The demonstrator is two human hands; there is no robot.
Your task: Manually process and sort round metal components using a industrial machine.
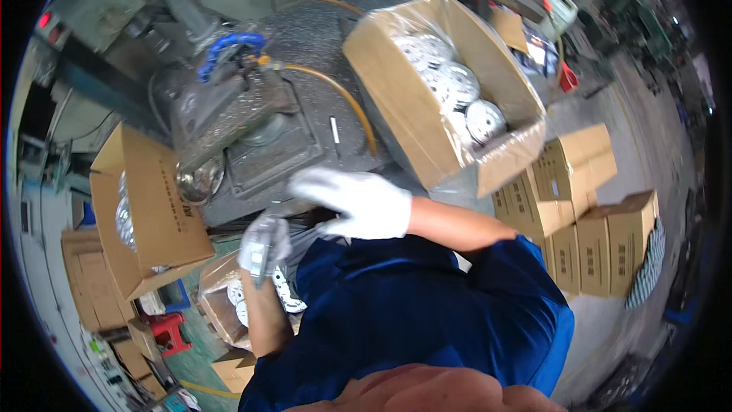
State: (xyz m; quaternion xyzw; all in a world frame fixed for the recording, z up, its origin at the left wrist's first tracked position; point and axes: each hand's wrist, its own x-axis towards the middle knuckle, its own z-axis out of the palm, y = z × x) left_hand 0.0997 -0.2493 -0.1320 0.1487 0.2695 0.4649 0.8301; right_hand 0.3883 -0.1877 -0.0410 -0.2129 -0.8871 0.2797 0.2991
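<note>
My left hand (pixel 280 238), in a white glove, grips a shiny metal part (pixel 261 250) seen nearly edge-on; its full shape is hidden. To the right, my white-gloved right hand (pixel 358 202) is smeared by motion, with thumb and fingers apart and nothing visible between them. Just beyond both hands is a wet machine table with a raised metal fixture (pixel 240 118). A round metal piece (pixel 263 131) lies under the fixture's bar. At the table's left edge sits a shiny rounded metal part (pixel 200 181).
An open, plastic-lined carton (pixel 412 118) of silvery discs (pixel 457 84) stands at the right. Another open carton (pixel 156 210) with metal parts is at the left. A blue segmented hose (pixel 229 49) and an orange hose (pixel 347 99) cross the table. Closed cartons (pixel 595 248) stand on the floor.
</note>
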